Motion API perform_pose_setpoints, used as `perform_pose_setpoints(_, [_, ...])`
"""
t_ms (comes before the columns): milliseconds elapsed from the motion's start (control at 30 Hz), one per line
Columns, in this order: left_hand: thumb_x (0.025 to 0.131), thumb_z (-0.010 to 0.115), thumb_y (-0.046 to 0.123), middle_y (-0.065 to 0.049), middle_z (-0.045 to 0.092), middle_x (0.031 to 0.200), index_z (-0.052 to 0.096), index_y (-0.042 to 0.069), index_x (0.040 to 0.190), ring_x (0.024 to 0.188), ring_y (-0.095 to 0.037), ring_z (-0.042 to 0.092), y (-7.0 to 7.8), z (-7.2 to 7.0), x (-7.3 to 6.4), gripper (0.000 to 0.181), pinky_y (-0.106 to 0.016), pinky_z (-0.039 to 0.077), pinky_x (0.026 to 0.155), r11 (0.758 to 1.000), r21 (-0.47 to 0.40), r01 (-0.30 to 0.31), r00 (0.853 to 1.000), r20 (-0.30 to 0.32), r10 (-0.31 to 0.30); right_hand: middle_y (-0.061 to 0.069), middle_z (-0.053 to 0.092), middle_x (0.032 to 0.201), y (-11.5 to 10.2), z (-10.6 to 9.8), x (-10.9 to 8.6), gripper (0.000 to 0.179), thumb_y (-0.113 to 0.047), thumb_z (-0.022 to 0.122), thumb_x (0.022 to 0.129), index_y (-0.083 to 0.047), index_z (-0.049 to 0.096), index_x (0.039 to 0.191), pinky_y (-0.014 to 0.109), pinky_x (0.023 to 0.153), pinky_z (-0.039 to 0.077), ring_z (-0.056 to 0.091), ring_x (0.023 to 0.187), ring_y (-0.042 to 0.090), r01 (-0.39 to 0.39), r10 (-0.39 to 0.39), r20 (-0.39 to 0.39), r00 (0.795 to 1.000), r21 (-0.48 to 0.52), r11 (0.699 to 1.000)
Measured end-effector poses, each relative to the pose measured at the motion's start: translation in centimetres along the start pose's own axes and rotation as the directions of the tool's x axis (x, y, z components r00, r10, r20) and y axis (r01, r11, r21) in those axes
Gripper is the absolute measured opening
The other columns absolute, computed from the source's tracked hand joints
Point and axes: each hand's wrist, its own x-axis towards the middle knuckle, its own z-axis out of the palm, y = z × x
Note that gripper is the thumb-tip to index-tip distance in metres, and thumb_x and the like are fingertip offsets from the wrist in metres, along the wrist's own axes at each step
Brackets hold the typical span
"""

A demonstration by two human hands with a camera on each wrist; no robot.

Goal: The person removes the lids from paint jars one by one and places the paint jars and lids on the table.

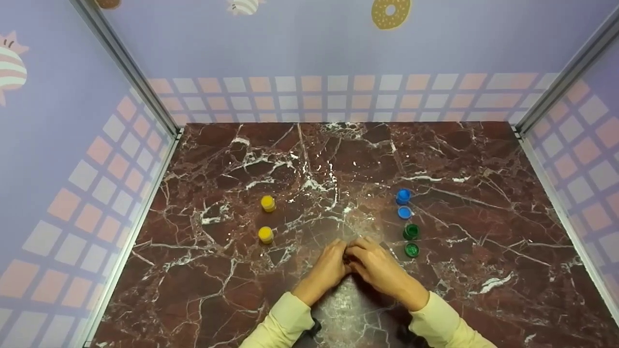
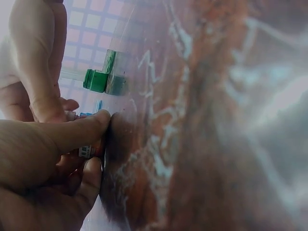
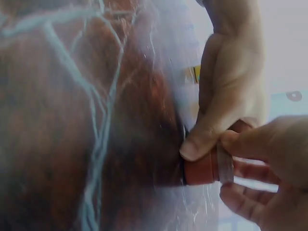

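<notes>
Both hands meet over the near middle of the marble-patterned table [image 1: 300, 290]. Between them, largely covered by fingers in the head view, is a small red paint jar [image 3: 199, 171] with a clear-rimmed lid [image 3: 224, 164]. My left hand [image 1: 331, 265] grips the jar's body low at the tabletop, its thumb along the side. The right hand [image 1: 379, 266] pinches the lid with thumb and fingertips. In the left wrist view a patch of the jar's label [image 2: 85, 151] shows between the left fingers.
To the right, a blue paint jar [image 1: 403, 195] stands open by its lid [image 1: 405, 212]; nearer is an open green jar [image 1: 411, 231] with its lid [image 1: 411, 250]. Two capped yellow jars [image 1: 268, 203] stand at left. Patterned walls [image 1: 309, 48] border the table's back and sides.
</notes>
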Motion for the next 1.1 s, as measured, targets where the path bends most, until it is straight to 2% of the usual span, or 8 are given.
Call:
perform_pose_setpoints(133, [0.076, 0.088, 0.016, -0.008, 0.062, 0.094, 0.063, 0.003, 0.099, 0.088, -0.027, 0.064, -0.01, -0.01, -0.07, 0.036, -0.038, 0.054, 0.081, 1.000, -0.002, -0.017, 1.000, 0.000, 0.017, 0.004, 0.070, 0.108, 0.19, -0.38, 0.08, 0.025, 0.006, 0.079, 0.079, -0.006, 0.075, 0.102, 0.038, 0.090, 0.053, 0.060, 0.102, 0.023, 0.059, -0.060, 0.043, 0.997, 0.024, 0.998])
perform_pose_setpoints(300, [0.076, 0.089, 0.015, -0.007, 0.062, 0.092, 0.063, 0.004, 0.097, 0.086, -0.026, 0.063, -0.03, -0.05, -0.09, 0.035, -0.037, 0.053, 0.079, 1.000, -0.019, -0.010, 1.000, 0.002, 0.010, 0.002, 0.071, 0.105, 0.26, -0.36, 0.08, 0.024, 0.006, 0.080, 0.077, -0.007, 0.077, 0.096, 0.038, 0.088, 0.052, 0.060, 0.098, 0.022, 0.109, -0.110, 0.036, 0.993, 0.034, 0.993])
perform_pose_setpoints(467, [0.074, 0.091, 0.016, -0.005, 0.061, 0.090, 0.064, 0.004, 0.096, 0.083, -0.024, 0.063, -0.08, -0.01, 0.02, 0.036, -0.035, 0.053, 0.077, 1.000, -0.028, -0.001, 1.000, 0.000, 0.001, 0.002, 0.072, 0.106, 0.30, -0.32, -0.08, 0.025, 0.008, 0.080, 0.074, -0.008, 0.077, 0.094, 0.040, 0.090, 0.051, 0.061, 0.102, 0.022, 0.114, -0.115, 0.026, 0.993, 0.031, 0.993])
perform_pose_setpoints(600, [0.075, 0.090, 0.012, -0.006, 0.062, 0.090, 0.065, 0.003, 0.096, 0.082, -0.024, 0.064, -0.10, 0.08, 0.08, 0.033, -0.033, 0.054, 0.075, 0.999, -0.035, -0.003, 1.000, -0.004, 0.003, 0.003, 0.072, 0.112, 0.21, -0.47, -0.36, 0.026, 0.007, 0.078, 0.075, -0.008, 0.077, 0.096, 0.043, 0.096, 0.050, 0.061, 0.109, 0.024, 0.090, -0.091, 0.037, 0.995, 0.037, 0.995])
perform_pose_setpoints(767, [0.077, 0.086, 0.006, -0.006, 0.063, 0.092, 0.065, 0.002, 0.097, 0.085, -0.025, 0.065, -0.18, 0.15, 0.12, 0.029, -0.033, 0.055, 0.077, 0.999, -0.033, -0.001, 1.000, 0.002, 0.001, 0.006, 0.072, 0.121, 0.15, -0.55, -0.63, 0.023, 0.003, 0.076, 0.079, -0.007, 0.077, 0.101, 0.046, 0.103, 0.048, 0.060, 0.117, 0.026, 0.036, -0.038, 0.021, 0.999, 0.102, 0.994])
perform_pose_setpoints(900, [0.079, 0.087, 0.011, -0.006, 0.063, 0.094, 0.065, 0.003, 0.100, 0.088, -0.024, 0.065, -0.12, 0.02, 0.15, 0.032, -0.035, 0.054, 0.081, 0.999, -0.033, 0.012, 1.000, 0.013, -0.012, 0.010, 0.071, 0.117, 0.05, -0.44, -0.53, 0.021, 0.006, 0.075, 0.083, -0.003, 0.077, 0.102, 0.042, 0.099, 0.052, 0.063, 0.113, 0.025, -0.018, 0.031, -0.076, 0.997, 0.172, 0.985])
perform_pose_setpoints(1000, [0.077, 0.089, 0.012, -0.006, 0.063, 0.094, 0.065, 0.002, 0.100, 0.090, -0.024, 0.064, -0.05, -0.03, 0.12, 0.035, -0.036, 0.054, 0.082, 0.999, -0.043, 0.015, 1.000, 0.011, -0.015, 0.013, 0.070, 0.109, -0.12, -0.36, -0.31, 0.021, 0.010, 0.073, 0.083, 0.001, 0.075, 0.102, 0.038, 0.085, 0.058, 0.067, 0.099, 0.024, -0.106, 0.138, -0.164, 0.977, 0.190, 0.976])
perform_pose_setpoints(1100, [0.075, 0.090, 0.008, -0.006, 0.063, 0.093, 0.065, 0.002, 0.098, 0.088, -0.024, 0.063, -0.01, 0.02, 0.08, 0.034, -0.036, 0.053, 0.080, 0.999, -0.050, 0.009, 1.000, 0.001, -0.009, 0.014, 0.068, 0.100, -0.37, -0.35, -0.06, 0.018, 0.011, 0.073, 0.084, 0.004, 0.073, 0.102, 0.036, 0.070, 0.059, 0.068, 0.082, 0.025, -0.228, 0.266, -0.209, 0.941, 0.190, 0.955])
